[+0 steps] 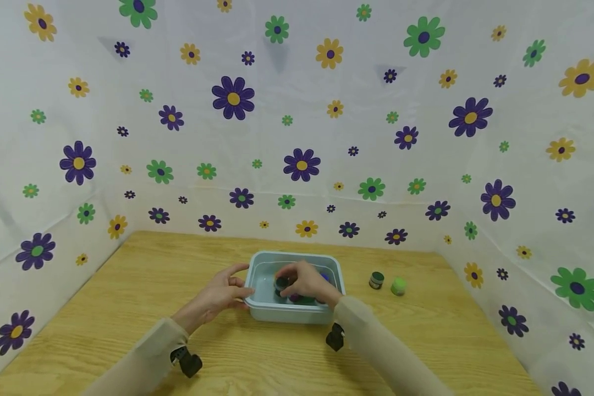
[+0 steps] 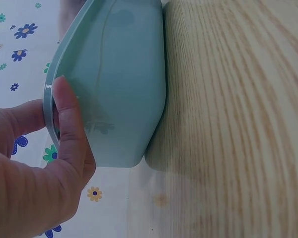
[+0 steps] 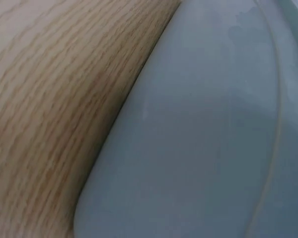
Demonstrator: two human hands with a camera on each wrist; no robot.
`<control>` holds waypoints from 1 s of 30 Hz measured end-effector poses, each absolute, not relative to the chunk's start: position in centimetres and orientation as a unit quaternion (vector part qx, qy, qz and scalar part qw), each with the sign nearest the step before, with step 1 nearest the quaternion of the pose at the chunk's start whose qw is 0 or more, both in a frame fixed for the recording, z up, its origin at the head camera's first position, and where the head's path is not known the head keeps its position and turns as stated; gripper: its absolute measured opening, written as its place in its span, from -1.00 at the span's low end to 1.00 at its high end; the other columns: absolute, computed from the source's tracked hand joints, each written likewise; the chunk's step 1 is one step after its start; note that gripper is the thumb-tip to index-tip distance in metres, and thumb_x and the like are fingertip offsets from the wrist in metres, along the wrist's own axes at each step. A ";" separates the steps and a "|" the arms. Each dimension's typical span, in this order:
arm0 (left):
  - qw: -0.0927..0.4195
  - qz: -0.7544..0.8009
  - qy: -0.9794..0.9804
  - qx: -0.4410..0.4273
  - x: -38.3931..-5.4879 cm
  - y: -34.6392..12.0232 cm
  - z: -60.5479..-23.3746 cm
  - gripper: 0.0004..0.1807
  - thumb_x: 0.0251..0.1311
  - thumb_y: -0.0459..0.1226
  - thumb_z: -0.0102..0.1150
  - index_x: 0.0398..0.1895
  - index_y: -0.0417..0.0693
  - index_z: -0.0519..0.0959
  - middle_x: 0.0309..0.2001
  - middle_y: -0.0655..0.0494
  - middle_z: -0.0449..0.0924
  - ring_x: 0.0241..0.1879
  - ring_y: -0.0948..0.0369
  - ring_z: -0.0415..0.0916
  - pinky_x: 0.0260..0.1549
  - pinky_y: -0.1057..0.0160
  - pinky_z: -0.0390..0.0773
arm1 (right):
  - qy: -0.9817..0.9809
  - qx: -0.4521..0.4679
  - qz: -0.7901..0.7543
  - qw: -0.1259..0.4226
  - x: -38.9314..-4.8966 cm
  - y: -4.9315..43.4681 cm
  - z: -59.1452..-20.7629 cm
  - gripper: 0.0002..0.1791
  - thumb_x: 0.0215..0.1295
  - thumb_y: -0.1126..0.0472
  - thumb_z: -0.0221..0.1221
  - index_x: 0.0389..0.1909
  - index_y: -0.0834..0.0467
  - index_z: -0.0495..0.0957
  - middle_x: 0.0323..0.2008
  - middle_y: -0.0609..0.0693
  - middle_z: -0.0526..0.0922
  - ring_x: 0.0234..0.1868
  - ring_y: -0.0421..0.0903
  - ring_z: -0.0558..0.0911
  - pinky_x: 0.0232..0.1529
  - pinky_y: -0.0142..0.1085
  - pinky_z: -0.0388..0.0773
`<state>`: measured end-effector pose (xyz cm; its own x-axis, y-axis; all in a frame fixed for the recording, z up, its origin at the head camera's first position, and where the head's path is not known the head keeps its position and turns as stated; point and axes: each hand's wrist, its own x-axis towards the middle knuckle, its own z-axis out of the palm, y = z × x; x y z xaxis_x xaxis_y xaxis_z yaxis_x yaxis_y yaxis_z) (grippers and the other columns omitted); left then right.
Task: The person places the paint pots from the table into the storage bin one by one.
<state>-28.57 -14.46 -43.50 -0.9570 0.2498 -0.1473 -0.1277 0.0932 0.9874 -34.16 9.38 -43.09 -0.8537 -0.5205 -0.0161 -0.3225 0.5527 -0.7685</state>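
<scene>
Purple and green items (image 1: 307, 301), half covered by the right hand (image 1: 309, 281) and hard to make out, lie in the smooth, round-cornered tub (image 1: 289, 314) on a grained wooden table (image 1: 257, 357). That hand pinches a dark jar (image 1: 281, 284) inside; the left hand (image 1: 220, 291) grips the rim.

Long sleeves here, plain cream: left sleeve (image 1: 141, 358) between seven and eight o'clock, right sleeve (image 1: 388, 346) at five! Strapped on, a blocky black left wrist camera (image 1: 187, 362) and its black right counterpart (image 1: 334, 337); left hand (image 1: 221, 294), right hand (image 1: 307, 279), both bare!
</scene>
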 end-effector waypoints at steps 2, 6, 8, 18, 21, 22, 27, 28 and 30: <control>0.141 0.673 0.725 0.039 -28.6 -14.4 -43.5 -0.17 0.20 -0.43 0.26 0.50 -0.11 0.09 -0.19 -0.08 0.42 -0.29 0.10 0.55 -0.27 0.07 0.71 | 0.878 -0.234 -0.399 0.121 -34.2 9.3 -43.1 -0.56 0.02 0.40 0.43 0.00 0.23 0.65 -0.08 0.06 0.70 -0.17 -0.10 0.64 -0.17 -0.29 0.67; 0.140 0.678 0.720 0.040 -28.6 -14.3 -43.6 -0.17 0.19 -0.44 0.26 0.50 -0.11 0.09 -0.20 -0.08 0.42 -0.30 0.10 0.55 -0.27 0.08 0.71 | 0.890 -0.226 -0.379 0.113 -34.2 9.1 -43.2 -0.56 0.00 0.40 0.45 -0.02 0.21 0.67 -0.09 0.05 0.71 -0.21 -0.12 0.62 -0.24 -0.33 0.65; 0.139 0.680 0.719 0.041 -28.7 -14.3 -43.6 -0.18 0.20 -0.45 0.25 0.50 -0.11 0.10 -0.19 -0.09 0.42 -0.30 0.10 0.55 -0.27 0.07 0.71 | 0.896 -0.228 -0.366 0.104 -34.2 9.0 -43.3 -0.57 -0.03 0.40 0.46 -0.04 0.20 0.69 -0.10 0.04 0.72 -0.19 -0.10 0.61 -0.19 -0.30 0.62; 0.142 0.679 0.719 0.042 -28.8 -14.4 -43.7 -0.18 0.21 -0.44 0.25 0.49 -0.09 0.10 -0.18 -0.11 0.44 -0.31 0.11 0.56 -0.28 0.09 0.71 | 0.908 -0.244 -0.327 0.092 -34.2 8.8 -43.3 -0.59 -0.06 0.38 0.48 -0.10 0.16 0.72 -0.18 0.02 0.71 -0.19 -0.11 0.60 -0.14 -0.23 0.62; 0.144 0.680 0.718 0.043 -28.8 -14.5 -43.7 -0.18 0.21 -0.44 0.25 0.50 -0.09 0.09 -0.19 -0.09 0.45 -0.32 0.11 0.56 -0.29 0.11 0.71 | 0.907 -0.245 -0.330 0.093 -34.2 8.8 -43.3 -0.60 -0.02 0.34 0.47 -0.07 0.16 0.71 -0.16 0.04 0.72 -0.18 -0.09 0.61 -0.15 -0.25 0.61; 0.145 0.680 0.717 0.043 -28.8 -14.5 -43.7 -0.17 0.20 -0.44 0.25 0.50 -0.09 0.09 -0.20 -0.08 0.45 -0.32 0.11 0.57 -0.29 0.11 0.71 | 0.907 -0.246 -0.330 0.092 -34.2 8.8 -43.3 -0.61 0.00 0.33 0.47 -0.07 0.15 0.71 -0.15 0.05 0.72 -0.18 -0.08 0.62 -0.15 -0.24 0.61; 0.146 0.680 0.717 0.047 -28.8 -14.5 -43.7 -0.17 0.21 -0.43 0.25 0.50 -0.09 0.08 -0.20 -0.08 0.45 -0.31 0.11 0.57 -0.28 0.09 0.71 | 0.908 -0.240 -0.331 0.093 -34.3 8.8 -43.4 -0.64 0.02 0.33 0.45 -0.09 0.15 0.72 -0.13 0.05 0.72 -0.17 -0.08 0.62 -0.15 -0.24 0.61; 0.146 0.680 0.717 0.048 -28.8 -14.5 -43.7 -0.17 0.21 -0.43 0.25 0.51 -0.10 0.07 -0.20 -0.08 0.44 -0.31 0.11 0.57 -0.27 0.08 0.71 | 0.908 -0.239 -0.332 0.094 -34.3 8.8 -43.4 -0.64 0.02 0.33 0.45 -0.09 0.15 0.72 -0.13 0.05 0.71 -0.17 -0.08 0.62 -0.15 -0.25 0.60; 0.145 0.679 0.718 0.049 -28.7 -14.5 -43.7 -0.16 0.21 -0.42 0.26 0.51 -0.11 0.06 -0.19 -0.08 0.44 -0.31 0.10 0.57 -0.26 0.05 0.71 | 0.906 -0.239 -0.335 0.098 -34.3 8.9 -43.4 -0.64 0.03 0.33 0.45 -0.09 0.15 0.72 -0.13 0.05 0.71 -0.18 -0.09 0.61 -0.18 -0.28 0.60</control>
<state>-28.73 -14.52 -43.71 -0.9528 0.2685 -0.1418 -0.1263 0.0739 0.9892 -34.26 8.89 -43.37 -0.8662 -0.4995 -0.0168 -0.3682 0.6606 -0.6542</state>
